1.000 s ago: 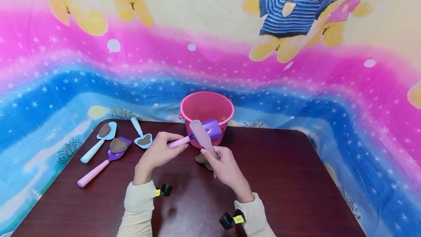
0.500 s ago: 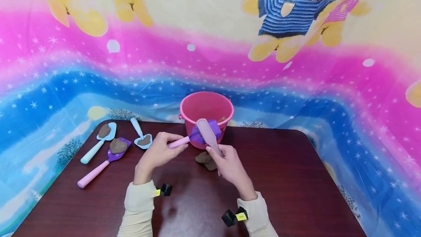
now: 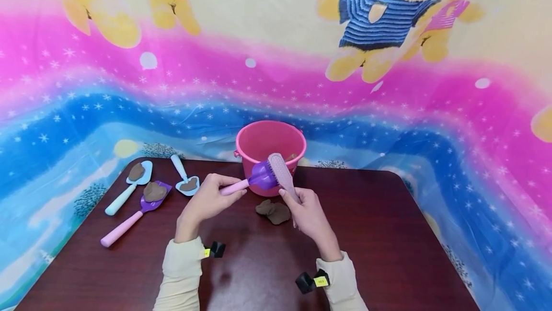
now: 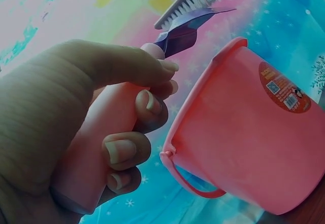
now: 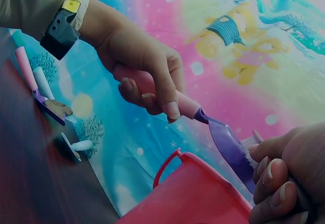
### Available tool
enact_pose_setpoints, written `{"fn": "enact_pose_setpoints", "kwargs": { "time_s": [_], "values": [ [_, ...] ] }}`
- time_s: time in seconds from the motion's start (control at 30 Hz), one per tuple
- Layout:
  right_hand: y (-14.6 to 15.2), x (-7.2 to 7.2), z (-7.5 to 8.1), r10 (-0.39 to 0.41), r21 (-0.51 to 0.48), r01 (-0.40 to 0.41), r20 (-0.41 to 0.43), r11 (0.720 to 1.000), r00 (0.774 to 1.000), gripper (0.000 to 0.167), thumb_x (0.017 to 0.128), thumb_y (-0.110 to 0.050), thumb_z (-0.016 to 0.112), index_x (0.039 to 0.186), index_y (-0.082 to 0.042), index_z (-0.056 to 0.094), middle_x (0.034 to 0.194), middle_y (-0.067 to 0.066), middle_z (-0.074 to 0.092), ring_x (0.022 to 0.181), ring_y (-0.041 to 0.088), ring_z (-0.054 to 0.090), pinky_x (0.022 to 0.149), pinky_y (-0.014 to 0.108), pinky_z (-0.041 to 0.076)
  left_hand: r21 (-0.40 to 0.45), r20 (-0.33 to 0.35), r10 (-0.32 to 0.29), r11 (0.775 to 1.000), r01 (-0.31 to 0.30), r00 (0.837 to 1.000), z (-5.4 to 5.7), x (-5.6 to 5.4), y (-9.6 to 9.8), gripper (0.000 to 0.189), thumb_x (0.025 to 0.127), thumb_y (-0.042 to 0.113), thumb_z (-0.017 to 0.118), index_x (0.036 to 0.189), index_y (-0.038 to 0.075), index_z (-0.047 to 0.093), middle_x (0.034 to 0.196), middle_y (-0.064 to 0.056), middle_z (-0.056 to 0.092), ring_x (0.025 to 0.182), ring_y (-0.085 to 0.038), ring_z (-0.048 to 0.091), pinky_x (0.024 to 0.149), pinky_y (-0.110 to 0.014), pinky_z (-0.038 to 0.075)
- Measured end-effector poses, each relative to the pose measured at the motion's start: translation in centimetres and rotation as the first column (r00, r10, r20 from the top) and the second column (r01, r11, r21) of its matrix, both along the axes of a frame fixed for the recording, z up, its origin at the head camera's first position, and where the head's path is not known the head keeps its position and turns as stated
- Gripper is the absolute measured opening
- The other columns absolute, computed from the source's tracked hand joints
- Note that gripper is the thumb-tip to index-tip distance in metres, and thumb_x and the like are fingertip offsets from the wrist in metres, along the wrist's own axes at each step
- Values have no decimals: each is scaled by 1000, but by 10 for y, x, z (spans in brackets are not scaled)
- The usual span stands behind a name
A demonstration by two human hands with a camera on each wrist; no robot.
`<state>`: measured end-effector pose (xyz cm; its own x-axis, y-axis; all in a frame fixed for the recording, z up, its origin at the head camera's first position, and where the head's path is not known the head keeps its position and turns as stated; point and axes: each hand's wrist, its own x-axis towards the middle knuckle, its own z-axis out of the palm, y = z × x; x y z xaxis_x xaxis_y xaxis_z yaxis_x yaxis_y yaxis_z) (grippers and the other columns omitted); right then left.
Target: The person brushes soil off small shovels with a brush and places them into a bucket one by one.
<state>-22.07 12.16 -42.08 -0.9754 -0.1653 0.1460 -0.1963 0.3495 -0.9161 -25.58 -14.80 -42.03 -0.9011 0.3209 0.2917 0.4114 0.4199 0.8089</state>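
Observation:
My left hand (image 3: 210, 197) grips the pink handle of a toy shovel (image 3: 263, 175), its purple blade raised in front of the bucket. Fingers and thumb wrap that handle in the left wrist view. My right hand (image 3: 307, 213) holds a pale pink brush (image 3: 282, 172) by its handle, white bristles (image 4: 195, 3) against the purple blade. Behind both tools stands a pink bucket (image 3: 270, 133), with a bit of brown material showing inside. Below the tools, brown clay-like lumps (image 3: 274, 212) lie on the table.
At the left of the dark table (image 3: 366, 234) lie a mint shovel (image 3: 122, 198), a purple shovel with a pink handle (image 3: 122, 229) and a small light blue shovel (image 3: 180, 167), each bearing a brown lump. A patterned cloth (image 3: 267, 81) hangs behind the table.
The brush in my right hand has shifted rightward across the purple blade, uncovering more of it and of the lumps below. My left hand and its shovel have hardly moved.

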Motion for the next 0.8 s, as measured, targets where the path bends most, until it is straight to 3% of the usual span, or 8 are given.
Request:
{"fn": "enact_pose_setpoints", "kwargs": {
  "time_s": [0.4, 0.8],
  "values": [
    [5, -2, 0, -37, -1, 37, 3, 999, 999, 39, 102, -37, 62, 76, -8, 57, 49, 6, 48, 39, 18, 45, 38, 31, 39, 11, 6, -6, 1000, 6, 1000, 1, 1, -2, 27, 89, 21, 79, 115, 14, 78, 98, -2, 77, 78, -23, 63, 65, -32, 55],
    [9, -4, -1, -64, 3, 64, 11, 998, 998, 44, 101, -39, 62, 73, -7, 53, 48, 7, 48, 38, 18, 44, 37, 30, 37, 24, 11, -5, 1000, 4, 1000, 3, 3, -2, 27, 89, 22, 80, 114, 13, 79, 99, -1, 77, 80, -21, 64, 67, -32, 56]
  ]
}}
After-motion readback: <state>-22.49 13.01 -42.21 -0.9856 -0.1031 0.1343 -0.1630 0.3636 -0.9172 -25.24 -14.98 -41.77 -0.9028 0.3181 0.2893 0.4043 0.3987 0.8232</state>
